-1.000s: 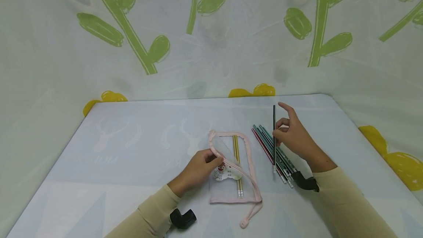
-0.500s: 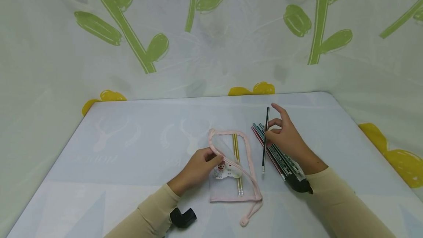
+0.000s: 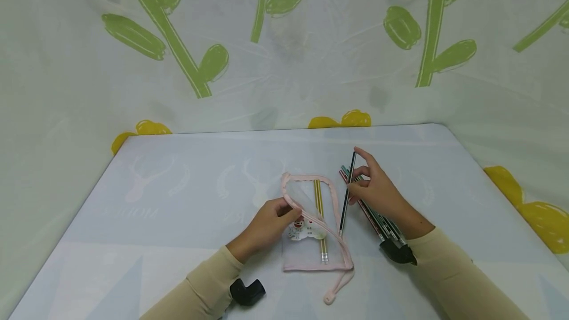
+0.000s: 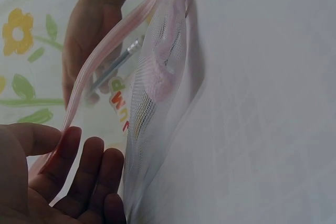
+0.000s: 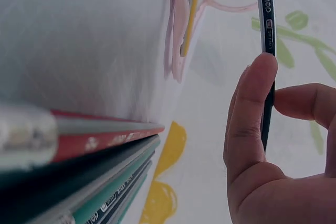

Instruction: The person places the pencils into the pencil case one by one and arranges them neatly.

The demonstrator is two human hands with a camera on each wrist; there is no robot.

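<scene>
A see-through mesh pouch with pink edging lies on the table, its opening raised by my left hand, which pinches the pink zipper edge between thumb and index finger. Inside the pouch lie yellow striped pencils. My right hand pinches a dark pencil, tilted, with its lower end at the pouch's right edge. In the right wrist view the dark pencil shows white lettering. Under the right hand lies a bundle of red, green and dark pencils, partly hidden by that hand.
A pink zipper pull with a bobble trails from the pouch's near right corner. The white table carries faint printed figures. Behind it hangs a pale curtain with green leaves. Black wrist mounts sit at both sleeves.
My right hand has moved left with the dark pencil, from above the bundle to the pouch's right edge, and the pencil has tilted. My left hand stays at the pouch edge.
</scene>
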